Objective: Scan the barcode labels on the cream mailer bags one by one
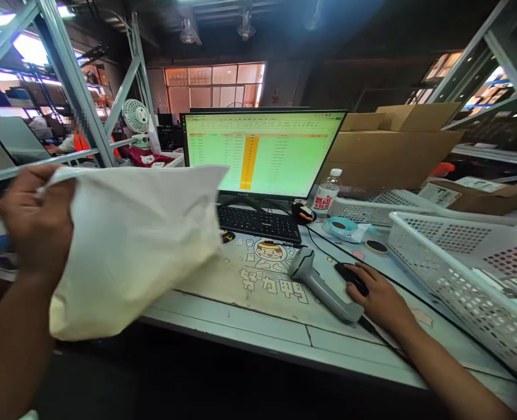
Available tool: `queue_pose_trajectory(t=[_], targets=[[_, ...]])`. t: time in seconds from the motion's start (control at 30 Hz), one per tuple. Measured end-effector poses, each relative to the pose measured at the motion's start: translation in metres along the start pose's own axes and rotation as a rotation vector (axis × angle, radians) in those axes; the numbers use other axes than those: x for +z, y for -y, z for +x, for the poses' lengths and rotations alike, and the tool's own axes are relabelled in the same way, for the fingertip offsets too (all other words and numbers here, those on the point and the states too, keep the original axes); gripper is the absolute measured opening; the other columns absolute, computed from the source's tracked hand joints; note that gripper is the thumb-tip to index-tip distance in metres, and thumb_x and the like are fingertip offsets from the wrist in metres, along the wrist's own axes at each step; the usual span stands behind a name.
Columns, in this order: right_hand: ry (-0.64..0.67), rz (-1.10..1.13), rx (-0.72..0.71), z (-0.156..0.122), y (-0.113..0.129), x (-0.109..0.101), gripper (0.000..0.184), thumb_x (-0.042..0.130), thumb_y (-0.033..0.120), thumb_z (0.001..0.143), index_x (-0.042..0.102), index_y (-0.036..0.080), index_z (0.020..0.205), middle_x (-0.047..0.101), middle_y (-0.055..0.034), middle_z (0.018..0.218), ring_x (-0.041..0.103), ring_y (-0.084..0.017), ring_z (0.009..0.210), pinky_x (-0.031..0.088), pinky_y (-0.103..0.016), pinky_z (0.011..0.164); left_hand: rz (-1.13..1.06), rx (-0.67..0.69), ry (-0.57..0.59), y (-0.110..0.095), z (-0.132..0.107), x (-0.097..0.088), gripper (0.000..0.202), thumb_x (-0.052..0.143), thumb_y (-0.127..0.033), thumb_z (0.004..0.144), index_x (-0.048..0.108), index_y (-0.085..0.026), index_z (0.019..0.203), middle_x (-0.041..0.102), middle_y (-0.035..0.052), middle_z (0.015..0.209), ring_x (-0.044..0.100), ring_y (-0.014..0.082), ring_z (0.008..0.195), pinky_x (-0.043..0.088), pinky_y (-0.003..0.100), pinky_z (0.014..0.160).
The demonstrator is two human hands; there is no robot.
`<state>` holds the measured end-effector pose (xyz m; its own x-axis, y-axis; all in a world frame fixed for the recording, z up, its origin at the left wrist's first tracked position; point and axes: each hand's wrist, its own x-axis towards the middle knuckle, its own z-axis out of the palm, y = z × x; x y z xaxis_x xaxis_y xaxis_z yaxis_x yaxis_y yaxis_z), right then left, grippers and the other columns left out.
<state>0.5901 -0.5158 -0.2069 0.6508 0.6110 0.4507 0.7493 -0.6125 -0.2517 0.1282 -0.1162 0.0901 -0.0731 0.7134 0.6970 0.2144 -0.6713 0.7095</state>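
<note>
My left hand point(39, 216) grips the top corner of a white plastic mailing bag point(136, 245) and holds it up in front of the desk's left part. What the bag contains is hidden. Over a black computer mouse point(351, 279) on the desk mat lies my right hand point(378, 300), fingers curved round it. Just left of the mouse rests a grey barcode scanner point(324, 286) with its cable running to the right. Behind them stand a black keyboard point(261, 223) and a monitor point(262, 154) showing a spreadsheet with an orange column.
White perforated baskets point(451, 274) line the right side. A water bottle point(327, 193), a roll of blue tape point(339, 226) and a black round lid-like piece point(376, 247) sit near the monitor. Cardboard boxes point(390, 151) are stacked behind. Another person point(81, 140) is at the far left.
</note>
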Motion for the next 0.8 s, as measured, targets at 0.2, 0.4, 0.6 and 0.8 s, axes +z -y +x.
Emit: queue_pose_trajectory(t=[0.2,0.4,0.6,0.8], targets=[[0.055,-0.011,0.025,-0.002,0.008,-0.004,0.055,0.041,0.054,0.095,0.064,0.023,0.135,0.058,-0.0147,0.147,0.061,-0.037,0.128,0.051,-0.052,0.111,0.048,-0.268,0.604,0.091,-0.058,0.062,0.043,0.066,-0.062,0.074,0.061,-0.019,0.077,0.058,-0.0011,0.065,0.054,0.0169,0.063,0.044,0.027,0.058],[0.089,-0.009,0.087,-0.004,0.025,-0.012,0.059,0.044,0.054,0.096,0.062,0.019,0.14,0.054,-0.0164,0.152,0.056,-0.037,0.135,0.047,-0.05,0.115,0.338,-0.335,0.882,0.153,-0.063,0.084,0.023,0.067,-0.037,0.085,0.067,-0.015,0.076,0.061,0.0007,0.069,0.06,0.0204,0.072,0.049,0.028,0.069],[0.105,0.007,0.087,-0.008,0.038,-0.02,0.056,0.047,0.047,0.1,0.061,0.014,0.143,0.053,-0.0189,0.151,0.051,-0.032,0.14,0.042,-0.044,0.117,0.333,0.262,0.796,0.082,-0.1,0.066,0.041,0.067,-0.031,0.093,0.061,-0.019,0.131,0.067,0.0092,0.131,0.066,0.0302,0.116,0.052,0.044,0.104],[0.137,-0.021,0.089,-0.008,0.043,-0.025,0.053,0.05,0.043,0.103,0.059,0.013,0.145,0.051,-0.0184,0.152,0.05,-0.028,0.14,0.04,-0.04,0.118,0.02,0.755,1.318,0.007,-0.239,0.051,0.036,0.056,-0.029,0.104,0.063,-0.024,0.139,0.058,0.0101,0.153,0.052,0.0296,0.143,0.046,0.049,0.118]])
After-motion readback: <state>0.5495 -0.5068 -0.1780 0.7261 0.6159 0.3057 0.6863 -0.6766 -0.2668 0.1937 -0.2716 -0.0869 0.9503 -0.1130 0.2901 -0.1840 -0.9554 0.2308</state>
